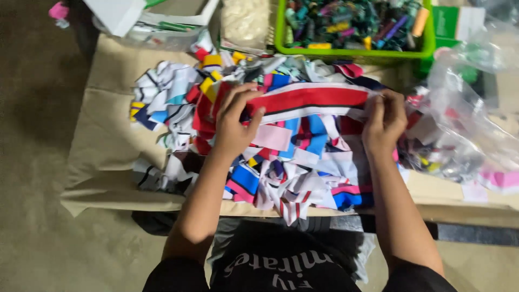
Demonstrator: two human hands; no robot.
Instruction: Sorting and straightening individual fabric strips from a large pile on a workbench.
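Note:
A long red strip of fabric with white and black edges [311, 100] is stretched sideways between my two hands above a heap of fabric scraps. My left hand [233, 121] pinches its left end, thumb on top. My right hand [385, 120] grips its right end with bent fingers. Under the strip lies the pile of mixed cloth scraps [281, 162] in blue, white, pink, red and yellow, spread across a tan covered table [108, 146].
A green plastic crate [354, 51] full of small coloured items stands at the back. Clear plastic bags [470, 124] with more scraps crowd the right side. A white box and papers [157, 19] sit at the back left. Bare floor lies to the left.

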